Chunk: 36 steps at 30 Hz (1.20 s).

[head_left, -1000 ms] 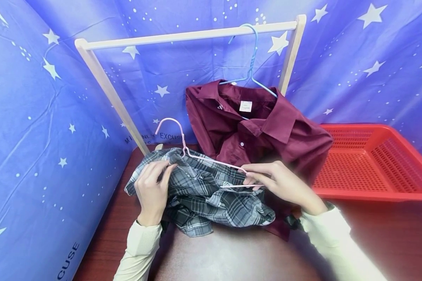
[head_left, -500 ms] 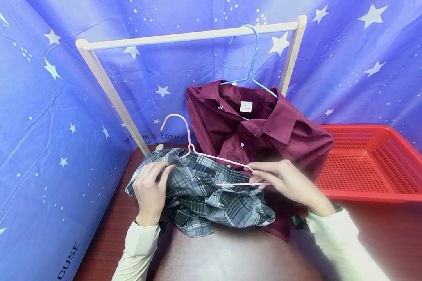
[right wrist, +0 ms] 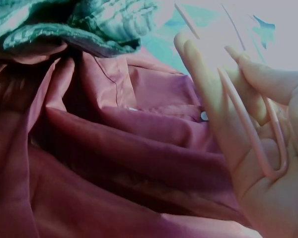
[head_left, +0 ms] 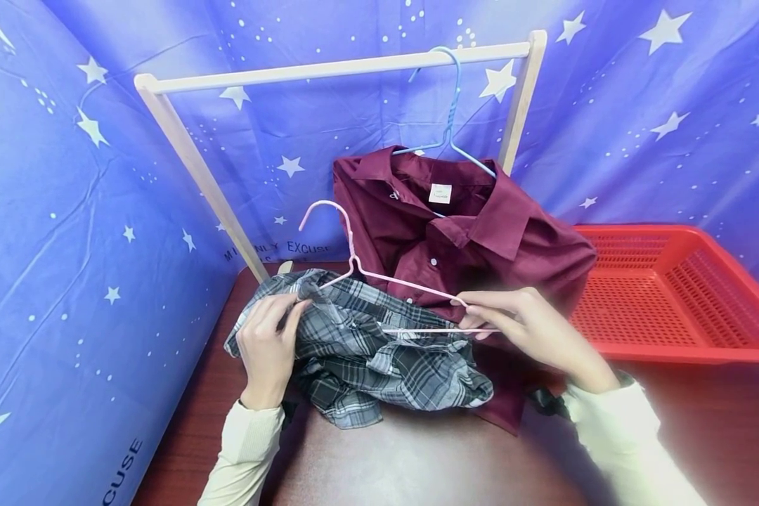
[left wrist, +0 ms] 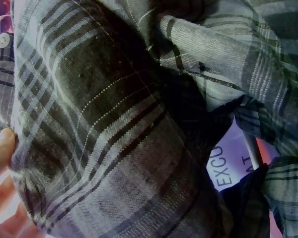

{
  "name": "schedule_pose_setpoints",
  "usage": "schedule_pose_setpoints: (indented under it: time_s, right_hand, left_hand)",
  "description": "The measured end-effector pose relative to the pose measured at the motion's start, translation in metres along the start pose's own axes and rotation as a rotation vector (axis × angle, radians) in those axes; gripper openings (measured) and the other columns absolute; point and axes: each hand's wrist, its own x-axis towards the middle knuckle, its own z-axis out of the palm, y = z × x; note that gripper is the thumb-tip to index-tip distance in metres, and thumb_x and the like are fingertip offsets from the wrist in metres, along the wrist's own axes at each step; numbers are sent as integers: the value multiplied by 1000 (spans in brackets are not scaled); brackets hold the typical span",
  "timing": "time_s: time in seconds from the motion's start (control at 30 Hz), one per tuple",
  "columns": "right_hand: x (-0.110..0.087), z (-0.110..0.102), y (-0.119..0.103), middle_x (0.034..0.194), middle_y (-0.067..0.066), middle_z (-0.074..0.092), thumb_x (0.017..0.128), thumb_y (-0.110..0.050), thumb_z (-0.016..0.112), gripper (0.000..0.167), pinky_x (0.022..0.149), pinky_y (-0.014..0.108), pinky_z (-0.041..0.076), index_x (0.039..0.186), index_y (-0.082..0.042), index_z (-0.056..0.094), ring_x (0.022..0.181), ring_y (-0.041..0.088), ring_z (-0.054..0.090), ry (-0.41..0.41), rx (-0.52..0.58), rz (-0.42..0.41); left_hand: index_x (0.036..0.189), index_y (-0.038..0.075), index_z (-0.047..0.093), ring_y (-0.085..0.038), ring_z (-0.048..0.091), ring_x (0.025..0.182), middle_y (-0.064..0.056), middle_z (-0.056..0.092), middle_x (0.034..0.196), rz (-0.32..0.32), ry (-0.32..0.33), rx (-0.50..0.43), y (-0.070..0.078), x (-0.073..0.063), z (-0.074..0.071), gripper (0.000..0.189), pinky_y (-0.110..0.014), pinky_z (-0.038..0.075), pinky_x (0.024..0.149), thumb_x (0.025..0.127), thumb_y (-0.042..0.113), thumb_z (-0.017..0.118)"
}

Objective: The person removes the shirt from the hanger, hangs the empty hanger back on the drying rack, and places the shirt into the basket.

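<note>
In the head view my left hand (head_left: 267,346) pinches the collar area of a grey plaid shirt (head_left: 417,376), which lies bunched over the table. A pink wire hanger (head_left: 411,283) has its left arm at the shirt's neck, near my left fingertips; the far end of that arm is hidden by cloth. My right hand (head_left: 525,327) grips the hanger's right end, outside the shirt. The right wrist view shows the hanger's bent end (right wrist: 273,173) lying against the palm between thumb and fingers. Plaid cloth (left wrist: 104,124) fills the left wrist view, with my fingertips at its edge.
Behind, a maroon shirt (head_left: 525,232) hangs by a blue hanger (head_left: 450,119) from a wooden rack (head_left: 348,68). A red basket (head_left: 670,351) stands at the right. The reddish-brown table (head_left: 379,471) lies beneath, with a blue star-patterned curtain (head_left: 69,232) around it.
My right hand and the pink hanger have shifted to the right, and the hanger's hook has risen slightly. My left hand stays nearly in place on the plaid shirt.
</note>
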Motion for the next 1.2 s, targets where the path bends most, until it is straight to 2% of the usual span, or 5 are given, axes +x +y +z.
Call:
schedule_pose_setpoints:
  time_s: [0.4,1.0,1.2]
  right_hand:
    - [-8,-13,-2,86,-4,76,90,10,62,34,71,17,55,122,-1,68,76,4,72,55,-134,-59]
    - [-17,-23,0,89,-3,77,93,9,58,35,71,21,57,126,-1,66,77,11,74,32,-78,-31]
    - [-23,-30,4,90,-4,77,92,12,58,36,70,22,57,125,0,66,77,11,74,36,-78,-35]
  left_hand:
    - [93,6,76,-28,68,83,-8,73,87,15,-5,4,-1,-1,-1,15,-41,50,77,84,17,78]
    - [92,5,77,-29,67,82,-10,73,87,33,4,-9,-6,-1,-1,15,-40,48,78,81,16,80]
    - [90,4,77,-29,68,82,-10,74,88,9,3,-34,-10,-1,-3,14,-37,49,80,80,13,80]
